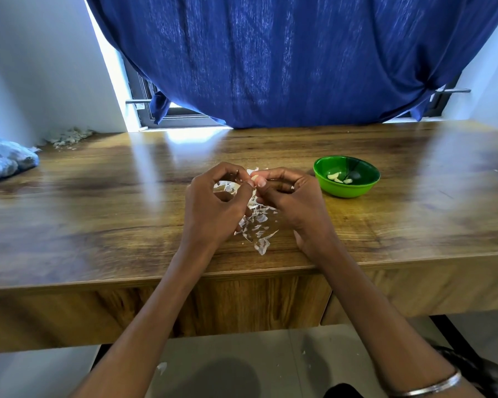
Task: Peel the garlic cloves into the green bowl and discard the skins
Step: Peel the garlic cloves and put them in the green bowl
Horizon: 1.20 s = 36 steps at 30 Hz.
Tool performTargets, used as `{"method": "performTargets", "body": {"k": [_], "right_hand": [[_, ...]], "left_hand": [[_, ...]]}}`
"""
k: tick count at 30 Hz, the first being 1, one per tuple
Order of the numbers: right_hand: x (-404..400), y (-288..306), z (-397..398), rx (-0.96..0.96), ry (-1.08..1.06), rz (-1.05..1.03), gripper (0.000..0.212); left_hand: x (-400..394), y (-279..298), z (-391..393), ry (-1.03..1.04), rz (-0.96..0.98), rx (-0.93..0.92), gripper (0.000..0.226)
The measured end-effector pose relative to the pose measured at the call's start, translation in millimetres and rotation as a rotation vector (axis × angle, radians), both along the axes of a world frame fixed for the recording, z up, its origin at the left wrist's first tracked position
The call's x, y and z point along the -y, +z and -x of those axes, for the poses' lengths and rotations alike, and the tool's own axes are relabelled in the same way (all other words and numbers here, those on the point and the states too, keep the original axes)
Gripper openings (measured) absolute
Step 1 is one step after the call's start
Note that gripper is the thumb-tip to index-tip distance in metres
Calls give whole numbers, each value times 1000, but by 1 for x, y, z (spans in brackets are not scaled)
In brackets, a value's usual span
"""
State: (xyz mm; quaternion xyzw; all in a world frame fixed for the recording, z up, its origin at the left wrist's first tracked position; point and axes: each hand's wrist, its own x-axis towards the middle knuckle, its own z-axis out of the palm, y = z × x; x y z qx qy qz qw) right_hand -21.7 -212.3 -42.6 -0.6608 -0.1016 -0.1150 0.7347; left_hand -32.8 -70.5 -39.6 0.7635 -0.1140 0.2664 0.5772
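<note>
your left hand [213, 202] and right hand [288, 196] meet just above the wooden table [98, 196], fingertips together, both pinching one garlic clove [254, 177] with papery skin lifting off it; both are clenched on that clove, though how much skin is left on its hidden side you cannot tell. to do this well, hold the clove steady in the left fingers and let the right thumbnail catch the loose edge, then draw the skin away in long strips rather than picking crumbs. the green bowl [347, 178] sits close to your right hand and already holds a few peeled cloves [338, 178], so the drop should be a short reach. a scatter of skins [256, 225] lies on the table under and between your wrists; they look light enough to drift, so gather them gently. the table is glossy and catches window glare. behind it hangs a blue curtain [285, 58]; at far left lie a blue bag [3, 162] and another heap of husks [68, 137].
</note>
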Motion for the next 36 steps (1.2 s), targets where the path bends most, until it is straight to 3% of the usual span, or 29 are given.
{"method": "performTargets", "body": {"k": [30,36], "right_hand": [[-3,2,2,-51,43,-16,18],[-2,2,3,-18,56,25,15]], "left_hand": [[-2,-6,-5,146,-74,82,15],[-3,-3,-5,141,-58,62,6]]}}
